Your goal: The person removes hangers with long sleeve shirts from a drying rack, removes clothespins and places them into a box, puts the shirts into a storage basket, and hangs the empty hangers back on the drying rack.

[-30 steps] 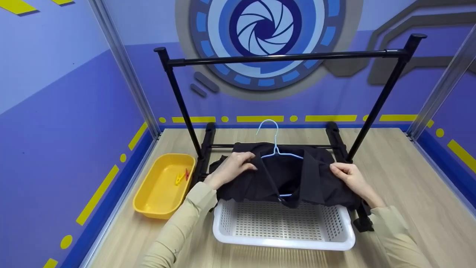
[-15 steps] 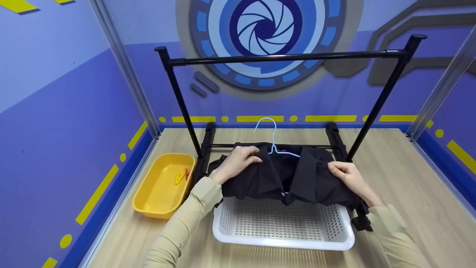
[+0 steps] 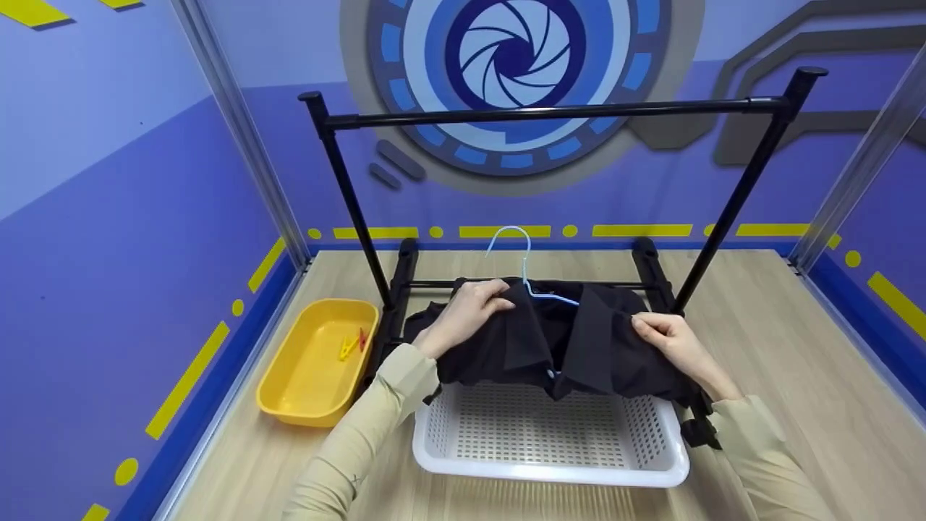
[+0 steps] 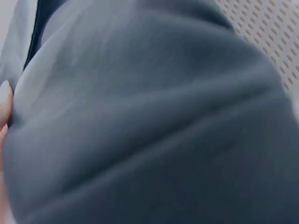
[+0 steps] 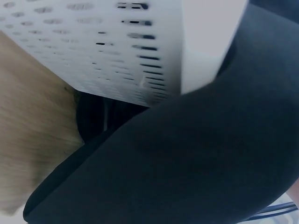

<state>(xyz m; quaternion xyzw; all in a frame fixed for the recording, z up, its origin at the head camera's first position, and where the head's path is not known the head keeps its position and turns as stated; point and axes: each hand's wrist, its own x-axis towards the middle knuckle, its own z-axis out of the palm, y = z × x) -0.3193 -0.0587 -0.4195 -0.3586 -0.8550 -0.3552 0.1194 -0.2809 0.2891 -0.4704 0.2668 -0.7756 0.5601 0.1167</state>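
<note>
A black collared shirt [image 3: 485, 354] lies bunched over the back of a white basket. From its neck opening rises the hook of a light blue hanger [image 3: 527, 253]; most of the hanger is hidden inside the cloth. At the shirt's left shoulder, beside the collar, my left hand [image 3: 469, 311] pinches the fabric between thumb and fingers. My right hand [image 3: 680, 346] pinches the cloth at the right shoulder. In the left wrist view the shirt [image 4: 140, 116] fills most of the picture, with fingertips [image 4: 5, 102] at the edge. Dark cloth [image 5: 177, 154] also hangs across the right wrist view.
The white perforated basket [image 3: 550, 472] stands in front of a black clothes rack [image 3: 550, 113], whose bar runs above and behind the shirt. To the left, a yellow tray [image 3: 304, 391] holds a yellow clothespin [image 3: 347, 349] and a red clothespin [image 3: 362, 339]. Walls close in the table.
The hanger hook has shifted left and slightly up. The collar flaps have drawn closer together over the hanger. My left hand has moved a little right and up, my right hand slightly left.
</note>
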